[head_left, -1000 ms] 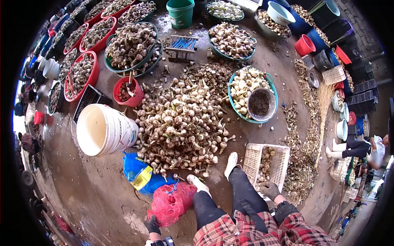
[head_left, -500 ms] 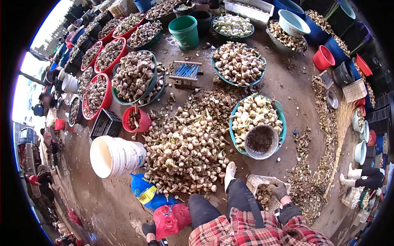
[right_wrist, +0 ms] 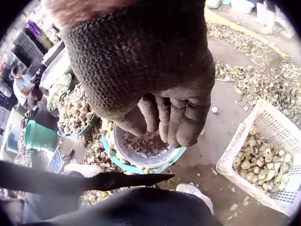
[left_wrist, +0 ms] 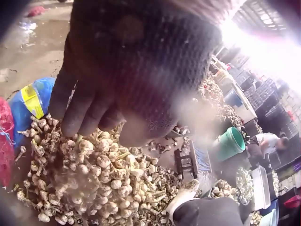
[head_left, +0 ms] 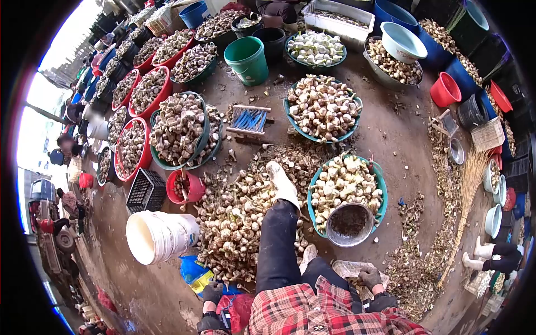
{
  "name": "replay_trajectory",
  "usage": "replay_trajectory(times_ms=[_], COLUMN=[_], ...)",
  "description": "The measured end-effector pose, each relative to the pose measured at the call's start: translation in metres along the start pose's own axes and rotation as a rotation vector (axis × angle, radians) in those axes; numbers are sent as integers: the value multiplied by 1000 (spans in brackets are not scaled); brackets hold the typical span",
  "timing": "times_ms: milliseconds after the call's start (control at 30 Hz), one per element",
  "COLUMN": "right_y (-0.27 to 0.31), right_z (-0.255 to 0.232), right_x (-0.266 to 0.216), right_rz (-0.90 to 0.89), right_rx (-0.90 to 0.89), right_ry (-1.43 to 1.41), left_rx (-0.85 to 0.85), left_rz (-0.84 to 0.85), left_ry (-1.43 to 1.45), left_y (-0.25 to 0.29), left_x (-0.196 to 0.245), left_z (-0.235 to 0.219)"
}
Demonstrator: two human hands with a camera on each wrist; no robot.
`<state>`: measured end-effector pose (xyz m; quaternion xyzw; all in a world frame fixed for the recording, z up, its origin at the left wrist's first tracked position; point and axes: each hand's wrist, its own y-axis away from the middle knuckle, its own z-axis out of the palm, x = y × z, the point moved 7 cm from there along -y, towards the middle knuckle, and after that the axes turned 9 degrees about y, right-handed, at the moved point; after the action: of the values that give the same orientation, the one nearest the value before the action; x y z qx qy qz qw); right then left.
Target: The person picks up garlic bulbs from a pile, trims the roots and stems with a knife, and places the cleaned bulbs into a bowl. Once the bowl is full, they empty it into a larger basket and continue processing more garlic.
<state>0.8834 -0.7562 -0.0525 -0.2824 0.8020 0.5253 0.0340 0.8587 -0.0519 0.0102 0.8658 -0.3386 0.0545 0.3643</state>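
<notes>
left hand [left_wrist: 136,66], right hand [right_wrist: 150,66], fingers [right_wrist: 177,120] loosely bent, empty, red bag [head_left: 240,311] partly hidden

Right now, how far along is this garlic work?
Probably partway. Paler bulbs fill the teal basin, which looks done; the white crate holds more, though I can't tell whether they're finished. Nothing is in hand: left hand and right hand are empty. The large floor heap seems left.

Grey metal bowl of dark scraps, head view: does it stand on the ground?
No, the bowl sits on pale garlic bulbs in a teal plastic basin.
</notes>
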Motion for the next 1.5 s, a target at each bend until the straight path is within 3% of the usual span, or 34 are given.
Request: replay_trajectory(times_ms=[100, 133, 233, 267, 333, 367, 400, 467, 500, 533, 567, 600, 633, 667, 767, 867, 933, 967, 1000, 1033, 1100, 1133, 1200, 1233, 1267, 1300, 1400, 1467, 1500], right_y=[-11, -29, -58, -66, -101, -126, -136, -176, -173, -184, -180, -190, -196, -199, -206, -210, -229, -229, -228, -242, -286, -309, -340, -369, -375, -376, -349, -369, -368], right_z=[-13, -14, -36, -45, -54, -51, -61, -62, -65, -72, -69, -66, -60, -54, -42, -38, -36, -37, -39, -40, -37, -31, -13, -2, 8, 13, 38, 51, 55], right_x=[-38, -47, -123, -153, -212, -258, -294, -374, -444, -501, -558, -586, -613, -639, -692, -732, -741, -761, -781, -788, -802, -805, -847, -883, -896, -906, -1010, -1016, -1019], right_rz=[151, 106, 155, 178, 225, 165, 126, 17, 82, -204, -177, -158, -176, -197, -235, -306, -311, -300, -287, -287, -281, -313, -317, -422, -474, -529, -697, -643, -618], right_rx=[-12, -47, 40, 66, 108, 95, 65, 7, 19, 180, 139, 147, 117, 87, 13, -4, -6, -23, -45, -55, -73, -91, -180, -199, -222, -191, -187, -279, -313], right_ry=[-165, -190, -245, -222, 14, 112, 247, 227, 148, 315, 210, 132, 80, 30, 214, 442, 564, 584, 609, 603, 592, 582, 624, 792, 945, 946, 890, 817, 818], left_rx=[-100, -109, -192, -302, -264, -230, -228, -195, -174, -207, -222, -234, -230, -118, -83, -177, -111, -71, -138, -127, -149, -130, 133, 104, 205, 178, 134, 62, 103], left_rz=[-39, 100, 128, -175, 3, 192, 135, 133, 149, 41, -4, -48, -4, 149, 68, -129, -50, 229, -162, -181, -396, -427, -171, -495, -560, -597, -694, -461, -463], left_ry=[59, -38, -74, 61, -168, -85, -38, 138, 150, 324, 393, 462, 424, 350, 320, 463, 367, 167, 510, 523, 716, 733, 451, 825, 955, 936, 1047, 766, 805], left_y=[-42, -54, -124, -136, -203, -229, -250, -277, -299, -322, -331, -339, -353, -367, -373, -368, -361, -354, -348, -341, -317, -306, -300, -287, -272, -254, -247, -247, -234], left_x=[40, 76, 128, 157, 204, 241, 268, 347, 358, 351, 376, 405, 411, 419, 425, 403, 390, 398, 369, 359, 367, 368, 382, 368, 346, 350, 423, 464, 449], left_z=[12, 11, 28, 23, 21, 9, -2, -50, -60, -63, -82, -103, -113, -124, -140, -128, -120, -122, -99, -93, -86, -82, -91, -65, -35, -35, -10, -25, 5])
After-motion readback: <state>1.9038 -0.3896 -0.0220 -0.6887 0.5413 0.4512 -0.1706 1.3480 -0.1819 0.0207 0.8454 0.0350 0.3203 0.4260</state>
